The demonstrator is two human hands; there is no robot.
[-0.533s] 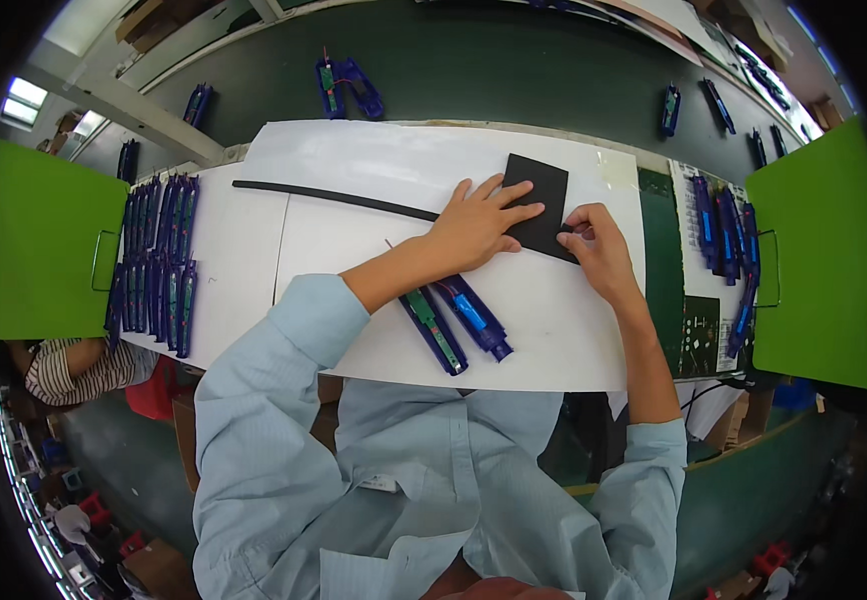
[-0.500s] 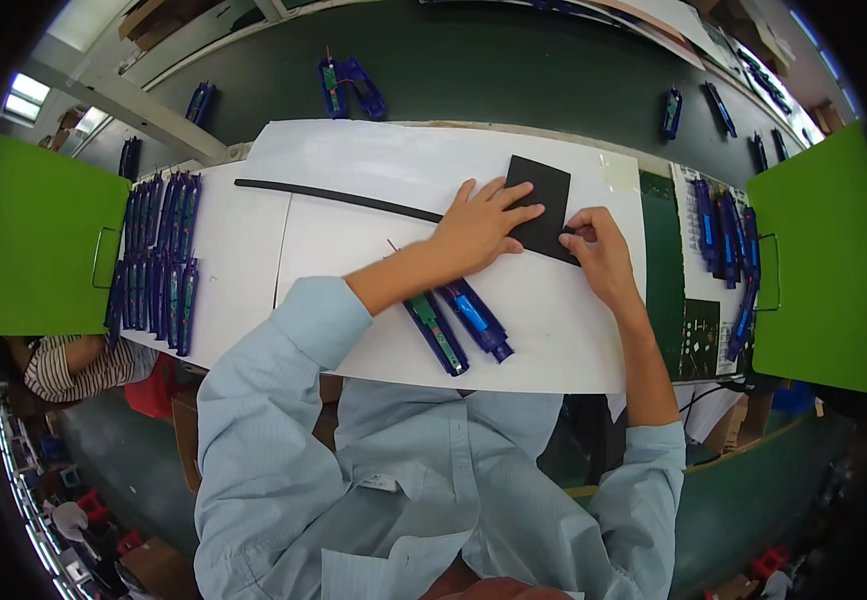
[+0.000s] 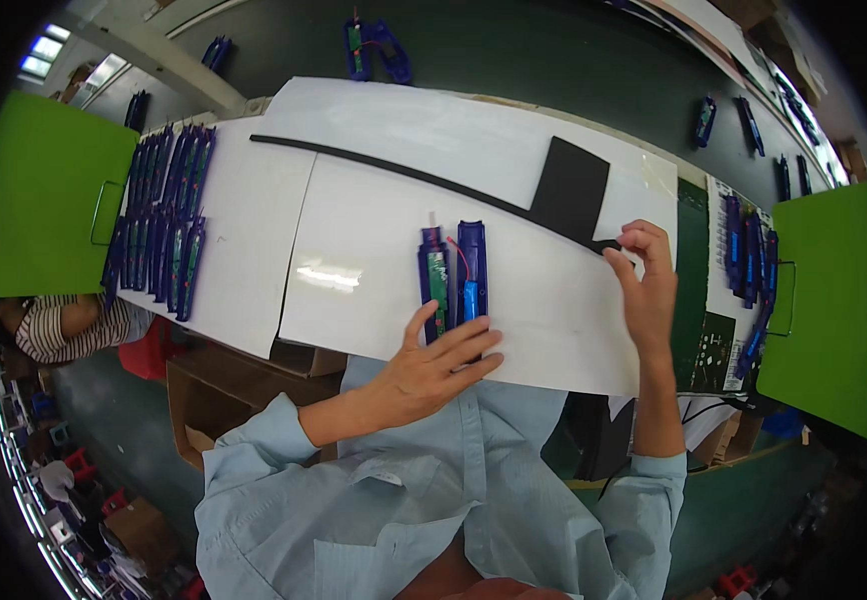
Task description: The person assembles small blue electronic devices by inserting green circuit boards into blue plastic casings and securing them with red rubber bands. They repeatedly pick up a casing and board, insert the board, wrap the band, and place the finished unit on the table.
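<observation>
My left hand (image 3: 438, 373) lies with fingers spread across the lower ends of two blue casing halves (image 3: 472, 250), resting on them. The left half carries a green circuit board (image 3: 438, 272); the right one has a blue cell, and a red wire shows between them. My right hand (image 3: 648, 285) has thumb and forefinger pinched around a small black foam piece (image 3: 606, 244) at the right end of a long black strip (image 3: 404, 172). Above that end lies a black foam sheet (image 3: 572, 190). The fingertips partly hide the small piece.
Rows of blue casings (image 3: 164, 215) lie at the left of the white worktop (image 3: 354, 310), beside a green panel (image 3: 49, 200). More casings (image 3: 751, 250) are at the right, near another green panel (image 3: 824, 310). An opened casing (image 3: 377, 48) lies beyond the worktop. Someone in stripes sits at left.
My left hand has left the black sheet and come down onto the casing halves, which now stand straighter and farther up the worktop. The right hand remains by the strip's right end. The view has tilted.
</observation>
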